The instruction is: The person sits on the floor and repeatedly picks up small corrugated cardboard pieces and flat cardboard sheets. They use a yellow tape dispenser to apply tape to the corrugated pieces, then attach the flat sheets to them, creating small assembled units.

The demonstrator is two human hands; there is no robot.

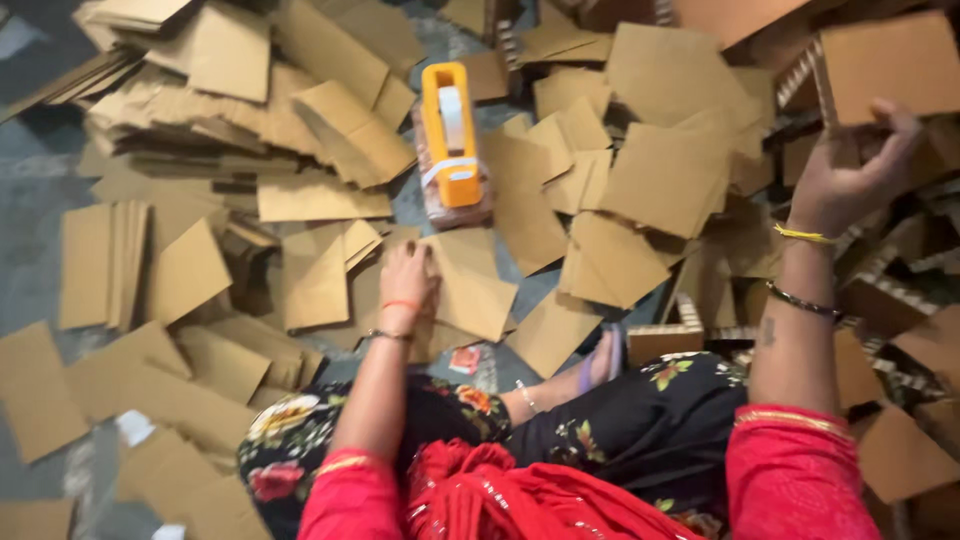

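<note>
Left hand (407, 275), fingers flat and together, presses on a brown cardboard sheet (470, 285) lying on the floor (30, 290), just beyond the fingertips. Right hand (850, 170), raised well to the right, pinches the lower edge of a cardboard panel (885, 65). An orange tape dispenser (450, 135) stands farther ahead, its long axis pointing away, nearer the left hand.

One orange tape dispenser (451, 133), two hands, left (406, 277), right (851, 170), cardboard sheets (665, 170) too many to count
</note>
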